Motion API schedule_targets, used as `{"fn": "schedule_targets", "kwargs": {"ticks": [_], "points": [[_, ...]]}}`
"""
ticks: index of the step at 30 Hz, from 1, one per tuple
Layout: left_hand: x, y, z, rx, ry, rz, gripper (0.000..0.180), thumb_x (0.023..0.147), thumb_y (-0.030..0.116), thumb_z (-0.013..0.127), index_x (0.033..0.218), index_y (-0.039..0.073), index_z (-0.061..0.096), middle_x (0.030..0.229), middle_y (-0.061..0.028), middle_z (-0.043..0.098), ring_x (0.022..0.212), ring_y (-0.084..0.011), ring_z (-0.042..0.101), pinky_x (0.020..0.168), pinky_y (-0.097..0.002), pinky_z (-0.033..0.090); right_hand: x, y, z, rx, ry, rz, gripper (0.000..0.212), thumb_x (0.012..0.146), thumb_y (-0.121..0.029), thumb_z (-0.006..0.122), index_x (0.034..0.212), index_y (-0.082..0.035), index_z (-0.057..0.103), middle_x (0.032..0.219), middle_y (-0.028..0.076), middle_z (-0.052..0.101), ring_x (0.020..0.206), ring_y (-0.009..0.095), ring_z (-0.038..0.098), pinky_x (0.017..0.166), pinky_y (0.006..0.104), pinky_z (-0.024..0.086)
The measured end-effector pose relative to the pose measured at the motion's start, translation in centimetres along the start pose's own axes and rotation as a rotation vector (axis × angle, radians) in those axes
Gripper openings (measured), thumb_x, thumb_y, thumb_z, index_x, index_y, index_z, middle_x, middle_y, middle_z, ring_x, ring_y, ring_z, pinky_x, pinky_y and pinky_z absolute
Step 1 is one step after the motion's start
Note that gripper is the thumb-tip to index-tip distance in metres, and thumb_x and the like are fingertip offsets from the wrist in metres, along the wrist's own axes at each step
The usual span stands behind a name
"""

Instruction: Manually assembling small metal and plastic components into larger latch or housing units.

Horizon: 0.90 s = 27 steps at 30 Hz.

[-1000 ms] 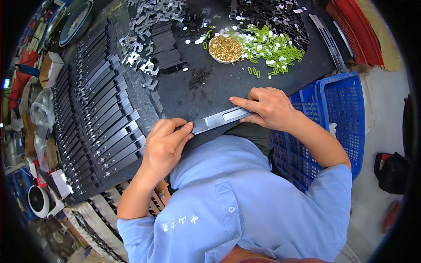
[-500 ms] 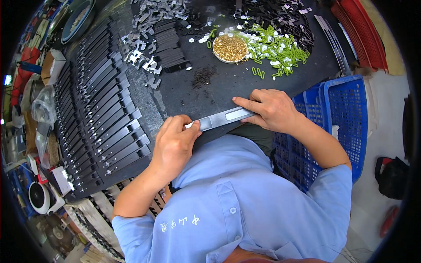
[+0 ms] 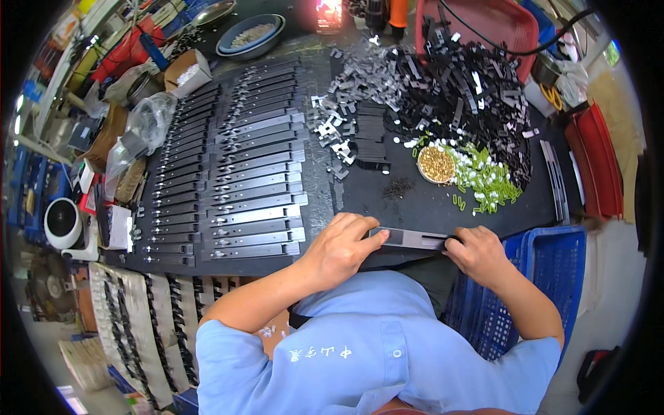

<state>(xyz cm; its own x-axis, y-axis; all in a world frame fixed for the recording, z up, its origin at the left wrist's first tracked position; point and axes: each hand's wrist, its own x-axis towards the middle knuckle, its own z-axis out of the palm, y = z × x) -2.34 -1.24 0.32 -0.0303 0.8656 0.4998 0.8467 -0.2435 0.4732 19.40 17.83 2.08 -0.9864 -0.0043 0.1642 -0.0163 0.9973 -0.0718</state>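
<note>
My left hand [image 3: 344,250] is closed on the left end of a flat grey metal strip [image 3: 417,238] with a long slot. At the strip's other end, the fingers of my right hand [image 3: 480,256] are pinched together; something small and dark shows at their tips, too hidden to name. The strip lies nearly level between both hands, over the table's front edge. Beyond it, a round dish [image 3: 423,178] holds tiny gold-coloured parts. Bright green oval rings [image 3: 492,181] mixed with small white discs are heaped beside the dish. A pile of tiny dark pieces [image 3: 398,187] lies nearer.
Rows of similar strips [image 3: 257,202] cover the table's left side. A stack of dark flat strips [image 3: 371,133] and loose metal clips [image 3: 340,151] lie behind. Black parts [image 3: 456,90] spill from a red tray [image 3: 515,28]. Blue plastic crates [image 3: 559,270] stand at my right.
The view has tilted, showing more of the table's far side. The strip has turned from slanting up rightward to nearly level. Dark now shows at its right end by my right fingers.
</note>
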Motion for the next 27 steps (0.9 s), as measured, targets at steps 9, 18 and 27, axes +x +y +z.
{"fn": "schedule_targets", "kwargs": {"ticks": [9,18,27], "points": [[0.0,2.9,-3.1,-0.095,0.256,-0.005,0.057,0.067,0.006,0.073,0.12,0.003,0.053,0.12,-0.0199,0.05,0.098,-0.0324,0.055,0.082,-0.0386,0.044,2.0,-1.0,-3.2,0.875,1.052,0.301,0.027,0.075,-0.008,0.072,0.097,-0.002,0.057,0.093,0.011,0.063,0.082,0.02,0.061,0.074,0.0307,0.05],[-2.3,3.7,1.2,-1.04,0.328,-0.545,0.051,0.08,-0.001,0.064,0.126,0.005,0.046,0.117,-0.0128,0.053,0.101,-0.0207,0.056,0.087,-0.0348,0.046,4.4,-3.0,1.6,0.558,0.293,0.127,0.028,0.066,-0.008,0.077,0.084,-0.004,0.057,0.083,0.012,0.061,0.071,0.027,0.063,0.061,0.0318,0.051],[-4.6,2.5,0.9,-1.426,0.531,-0.654,0.021,0.091,0.012,0.054,0.11,0.003,0.056,0.103,-0.0038,0.06,0.093,-0.0129,0.055,0.085,-0.0287,0.043,9.1,-6.3,0.7,0.581,0.04,-0.209,0.056,0.073,-0.022,0.069,0.123,-0.009,0.047,0.076,0.01,0.055,0.061,0.027,0.059,0.054,0.0374,0.048]]}}
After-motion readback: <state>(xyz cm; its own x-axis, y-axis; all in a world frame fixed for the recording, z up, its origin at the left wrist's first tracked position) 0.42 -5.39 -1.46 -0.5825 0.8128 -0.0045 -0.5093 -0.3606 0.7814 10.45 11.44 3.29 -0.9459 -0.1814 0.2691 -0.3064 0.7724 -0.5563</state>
